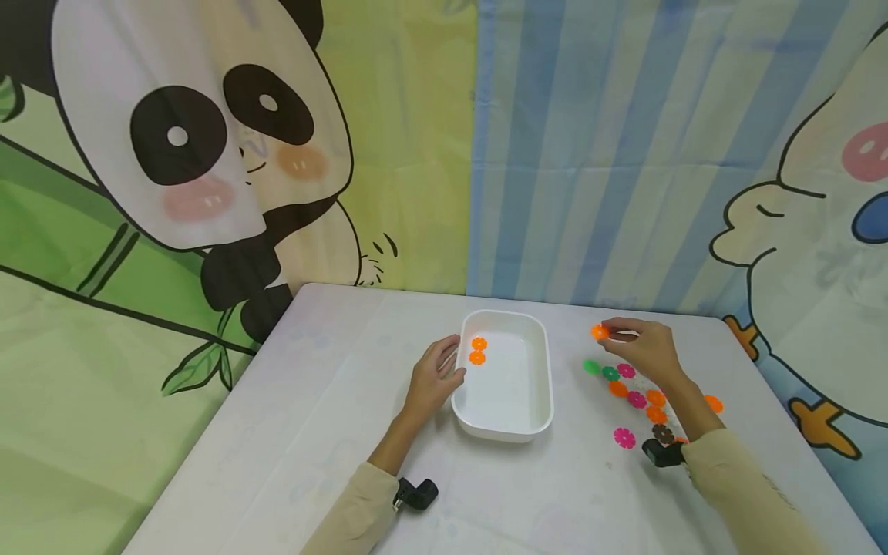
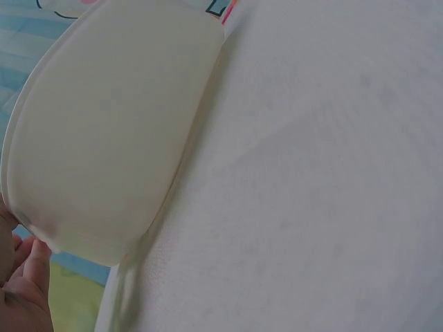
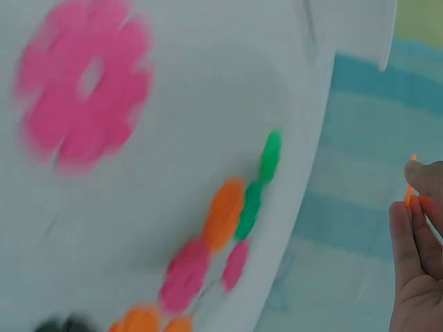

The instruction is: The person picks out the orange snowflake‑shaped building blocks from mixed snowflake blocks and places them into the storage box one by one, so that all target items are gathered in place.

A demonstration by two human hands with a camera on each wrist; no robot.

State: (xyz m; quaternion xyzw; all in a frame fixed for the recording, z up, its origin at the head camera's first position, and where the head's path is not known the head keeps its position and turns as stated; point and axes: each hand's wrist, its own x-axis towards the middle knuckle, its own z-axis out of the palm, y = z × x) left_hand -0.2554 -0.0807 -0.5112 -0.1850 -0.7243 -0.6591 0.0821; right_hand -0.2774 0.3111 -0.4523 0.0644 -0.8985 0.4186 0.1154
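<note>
A white rectangular tray [image 1: 509, 433] stands on the table, with two orange notched discs [image 1: 479, 344] touching each other inside, near its left wall. At the tray's left rim, my left hand [image 1: 432, 379] holds the edge between thumb and fingers; the left wrist view shows its fingertips against the tray's outer wall [image 2: 104, 138]. To the right of the tray, my right hand [image 1: 644, 351] pinches an orange notched plastic disc [image 1: 600, 332] in the air. In the right wrist view that disc [image 3: 410, 187] appears edge-on between thumb and fingers.
Loose notched discs lie under and around my right forearm: pink [image 1: 624, 438], green [image 1: 591, 367], orange [image 1: 618, 389] and brown [image 1: 663, 434]. The white table [image 1: 291, 432] meets a cartoon-printed curtain [image 1: 555, 154] at its back edge.
</note>
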